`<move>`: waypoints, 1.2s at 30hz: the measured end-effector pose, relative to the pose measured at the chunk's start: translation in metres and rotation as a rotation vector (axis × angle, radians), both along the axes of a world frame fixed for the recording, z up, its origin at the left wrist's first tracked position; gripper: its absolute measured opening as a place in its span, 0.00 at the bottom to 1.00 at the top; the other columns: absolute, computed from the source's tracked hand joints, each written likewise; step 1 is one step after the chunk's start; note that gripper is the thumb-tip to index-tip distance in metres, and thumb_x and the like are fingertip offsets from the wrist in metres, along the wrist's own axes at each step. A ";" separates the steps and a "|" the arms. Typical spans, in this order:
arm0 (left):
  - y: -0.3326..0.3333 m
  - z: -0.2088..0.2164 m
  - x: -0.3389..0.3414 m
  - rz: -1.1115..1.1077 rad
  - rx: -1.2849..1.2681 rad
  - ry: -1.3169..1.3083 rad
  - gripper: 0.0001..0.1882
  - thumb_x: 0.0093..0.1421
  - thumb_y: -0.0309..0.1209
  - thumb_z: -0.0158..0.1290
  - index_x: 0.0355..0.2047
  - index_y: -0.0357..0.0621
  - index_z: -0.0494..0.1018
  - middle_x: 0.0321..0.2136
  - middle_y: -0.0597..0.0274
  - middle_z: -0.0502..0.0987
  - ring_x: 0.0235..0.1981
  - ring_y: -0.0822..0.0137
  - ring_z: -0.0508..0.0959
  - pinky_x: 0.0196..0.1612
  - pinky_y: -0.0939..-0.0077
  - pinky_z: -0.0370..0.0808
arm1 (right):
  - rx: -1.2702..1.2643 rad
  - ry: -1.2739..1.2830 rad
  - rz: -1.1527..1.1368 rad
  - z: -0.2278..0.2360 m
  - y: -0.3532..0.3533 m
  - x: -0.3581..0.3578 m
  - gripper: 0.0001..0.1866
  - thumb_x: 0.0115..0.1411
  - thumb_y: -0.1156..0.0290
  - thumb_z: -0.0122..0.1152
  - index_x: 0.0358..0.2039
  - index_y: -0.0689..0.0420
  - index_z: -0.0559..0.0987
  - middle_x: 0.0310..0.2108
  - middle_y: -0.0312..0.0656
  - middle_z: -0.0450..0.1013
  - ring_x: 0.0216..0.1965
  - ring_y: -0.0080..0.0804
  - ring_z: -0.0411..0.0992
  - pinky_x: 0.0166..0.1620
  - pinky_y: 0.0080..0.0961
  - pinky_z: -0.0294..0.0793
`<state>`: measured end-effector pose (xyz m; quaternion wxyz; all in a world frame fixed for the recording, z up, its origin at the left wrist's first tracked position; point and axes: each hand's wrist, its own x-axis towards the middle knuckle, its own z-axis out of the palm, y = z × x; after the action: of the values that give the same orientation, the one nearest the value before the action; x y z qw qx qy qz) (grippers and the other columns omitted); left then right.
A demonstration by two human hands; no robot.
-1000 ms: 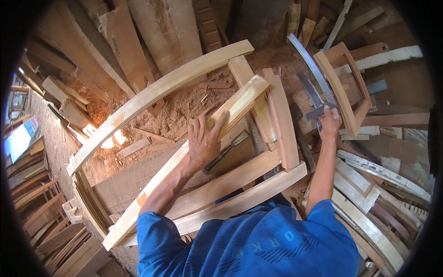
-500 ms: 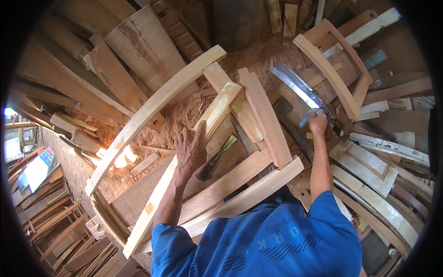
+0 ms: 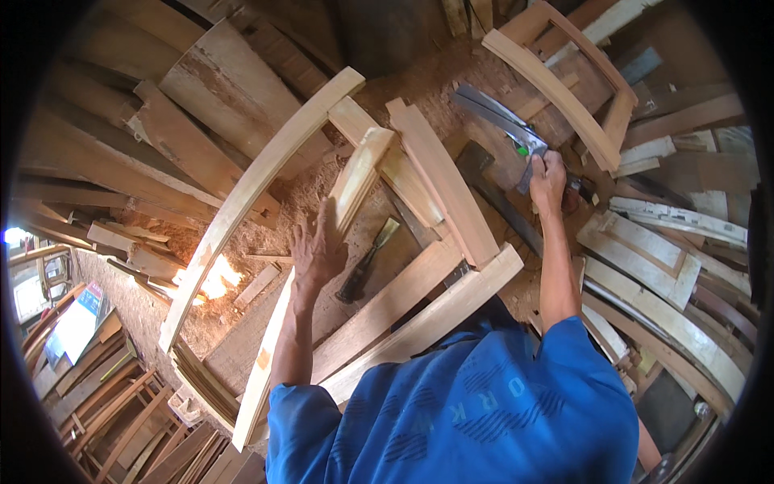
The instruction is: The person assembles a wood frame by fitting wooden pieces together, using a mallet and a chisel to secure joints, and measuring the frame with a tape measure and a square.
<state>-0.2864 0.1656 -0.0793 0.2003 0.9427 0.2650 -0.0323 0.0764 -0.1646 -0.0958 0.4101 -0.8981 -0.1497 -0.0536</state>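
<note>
My left hand (image 3: 318, 252) lies with fingers spread against a pale, straight wooden rail (image 3: 359, 181), which slants across a curved wooden frame. In my right hand (image 3: 549, 181) is an L-shaped metal try square (image 3: 492, 113), its long blade pointing to the far left and its short arm hanging below my fingers. Close to my left hand, a chisel (image 3: 371, 260) rests on the board inside the frame. The frame has a long curved rail (image 3: 258, 189) at the left, a reddish curved piece (image 3: 443, 181) at the right and a pale near rail (image 3: 427, 329).
A hammer-like tool (image 3: 500, 198) lies between the frame and my right arm. At the far right rests a smaller curved wooden frame (image 3: 556, 101). Boards (image 3: 234, 89) lean at the back left; sawdust and offcuts cover the ground. Stacked timber (image 3: 677, 315) stands at the right.
My right hand has moved slightly up and left in the picture with the try square, whose blade has turned. My left hand has slid nearer along the rail, fingers spreading. The whole view has shifted somewhat.
</note>
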 end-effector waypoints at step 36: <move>-0.034 0.011 0.068 -0.012 0.090 -0.139 0.53 0.53 0.43 0.68 0.76 0.54 0.52 0.73 0.30 0.47 0.68 0.31 0.55 0.67 0.34 0.53 | -0.505 -0.146 -0.170 0.057 -0.045 0.008 0.27 0.59 0.60 0.72 0.54 0.57 0.73 0.49 0.62 0.71 0.53 0.62 0.69 0.59 0.51 0.66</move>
<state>-0.2184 0.1320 -0.0681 0.1753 0.9522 0.2461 0.0442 0.0841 -0.2094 -0.0391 0.1552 -0.9750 -0.1116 -0.1136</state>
